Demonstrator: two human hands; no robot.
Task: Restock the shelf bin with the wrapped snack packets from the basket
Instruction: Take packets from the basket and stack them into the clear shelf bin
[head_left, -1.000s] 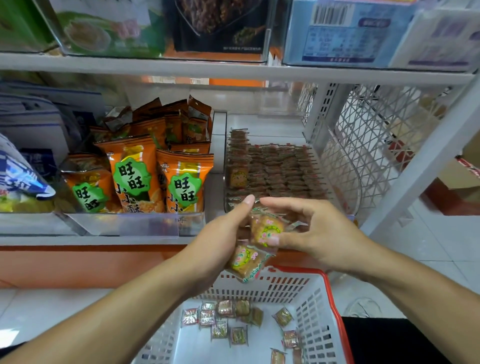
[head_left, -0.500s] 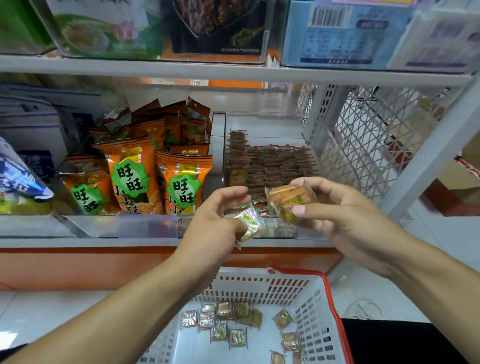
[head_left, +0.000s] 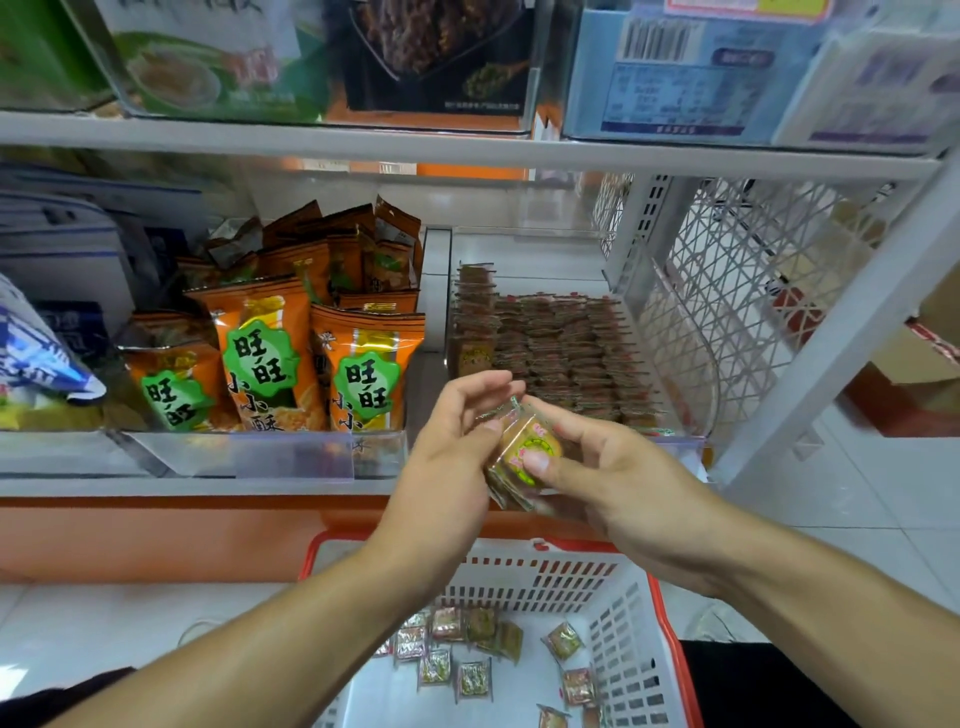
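Both hands meet in front of the shelf bin (head_left: 670, 332), a clear bin filled with rows of small brown wrapped packets. My right hand (head_left: 613, 483) pinches a small stack of wrapped snack packets (head_left: 524, 457) between thumb and fingers. My left hand (head_left: 452, 457) touches the left side of that stack, thumb on the packets' edge, fingers curled above it. Below, the white basket with a red rim (head_left: 628, 623) holds several loose wrapped packets (head_left: 457, 654).
Orange snack bags (head_left: 260, 358) stand in the bin to the left. A white wire mesh panel (head_left: 727, 291) closes the shelf's right side. An upper shelf (head_left: 467, 145) with boxes hangs overhead. White floor tiles lie to the right.
The two hands have come together: the packet held apart in my left hand now lies against the stack in my right hand. Both hands sit slightly lower than half a second ago.
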